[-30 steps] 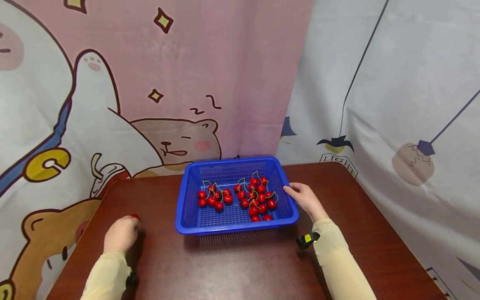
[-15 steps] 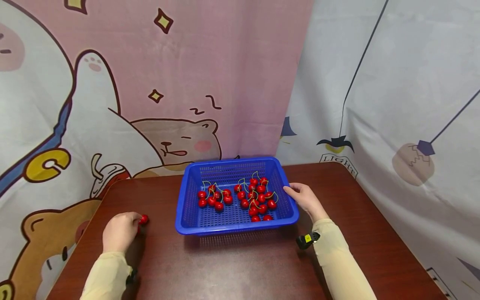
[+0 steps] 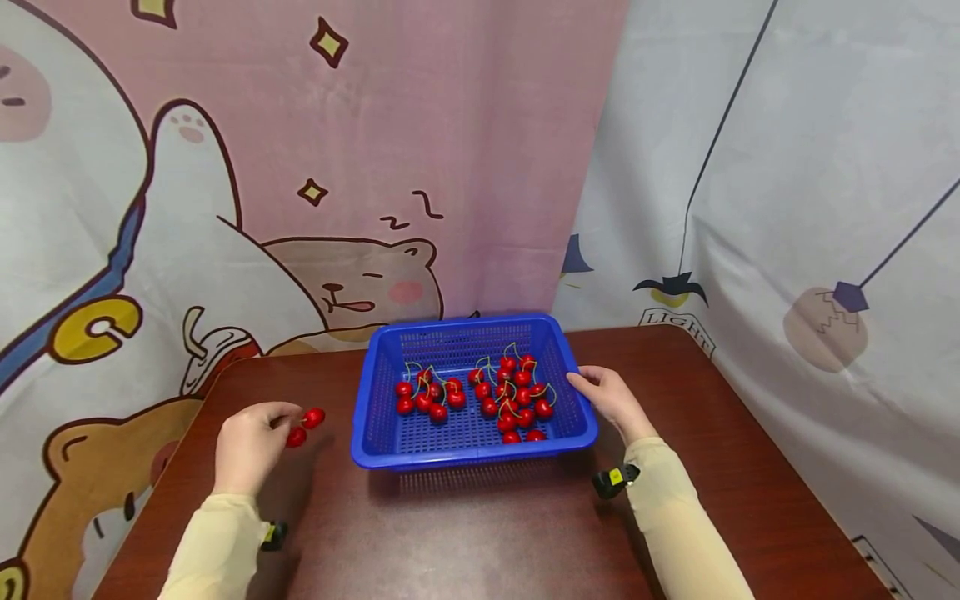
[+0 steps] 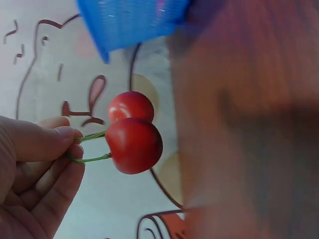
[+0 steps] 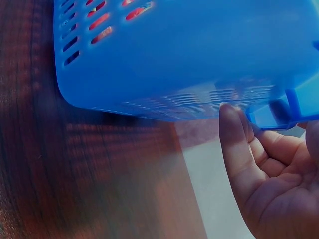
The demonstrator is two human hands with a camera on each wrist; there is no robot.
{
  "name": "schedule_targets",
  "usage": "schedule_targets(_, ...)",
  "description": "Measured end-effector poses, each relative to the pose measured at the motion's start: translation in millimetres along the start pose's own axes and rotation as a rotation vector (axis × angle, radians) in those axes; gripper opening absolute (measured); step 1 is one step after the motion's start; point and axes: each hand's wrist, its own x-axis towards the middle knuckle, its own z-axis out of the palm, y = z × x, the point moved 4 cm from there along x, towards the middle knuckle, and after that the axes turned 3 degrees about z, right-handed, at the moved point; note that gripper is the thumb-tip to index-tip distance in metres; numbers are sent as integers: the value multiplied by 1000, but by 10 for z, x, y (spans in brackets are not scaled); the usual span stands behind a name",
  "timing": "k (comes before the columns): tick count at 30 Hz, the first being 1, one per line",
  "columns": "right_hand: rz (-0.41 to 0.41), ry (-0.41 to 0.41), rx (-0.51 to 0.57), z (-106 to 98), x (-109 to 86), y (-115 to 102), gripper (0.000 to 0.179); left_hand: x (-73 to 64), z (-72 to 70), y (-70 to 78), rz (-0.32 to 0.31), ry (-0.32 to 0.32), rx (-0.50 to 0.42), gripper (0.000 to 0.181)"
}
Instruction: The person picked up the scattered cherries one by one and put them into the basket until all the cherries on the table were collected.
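My left hand (image 3: 252,442) pinches the green stems of a pair of red cherries (image 4: 133,144) between thumb and fingertips. The two cherries hang beyond the fingertips, above the table and left of the blue plastic basket (image 3: 457,457). In the left wrist view the stems (image 4: 94,159) run from the fingers to the fruit. At the basket's right side, my right hand (image 3: 613,400) holds the rim, thumb on top. The right wrist view has its fingers (image 5: 237,149) curled under the rim, against the slotted outer wall. Inside the basket lie several cherries (image 3: 438,412) in two loose groups.
A dark reddish-brown table (image 3: 465,542) carries the basket near its far edge. Behind it hangs a cartoon-printed cloth (image 3: 480,167), with another pale printed cloth (image 3: 787,208) on the right.
My left hand has risen from the table and shifted slightly right, bringing the cherry pair up with it. The right hand and the basket have stayed put.
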Motion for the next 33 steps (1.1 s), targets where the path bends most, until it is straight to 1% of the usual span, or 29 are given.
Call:
schedule_targets(5, 3, 0, 1, 1, 2, 2, 50, 91, -83, 153, 4, 32, -35, 11)
schedule_targets(9, 3, -9, 4, 1, 1, -2, 50, 180, -120, 331, 16, 46, -76, 12)
schedule_targets(11, 2, -10, 4, 1, 0, -6, 50, 231, -124, 430, 39, 54, -98, 12)
schedule_targets(14, -3, -11, 4, 1, -1, -13, 49, 313, -101, 577, 102, 64, -122, 12)
schedule_targets(17, -5, -12, 8, 4, 4, -10, 49, 386, -50, 710, 163, 52, -136, 13)
schedule_targets(20, -9, -17, 15, 7, 9, -6, 49, 455, 13, 836, 206, 2, -148, 13)
schedule_targets(24, -9, -15, 20, 8, 13, -1, 49, 544, 117, 991, 266, -108, -156, 12)
schedule_targets(27, -6, -10, 15, 10, 12, 2, 50, 615, 203, 1102, 330, -193, -155, 11)
schedule_targets(29, -4, -10, 11, 9, 9, 2, 50, 665, 262, 1168, 373, -239, -148, 11)
schedule_targets(33, 13, -12, 18, 7, 5, 4, 52, 750, 366, 1296, 436, -314, -130, 13)
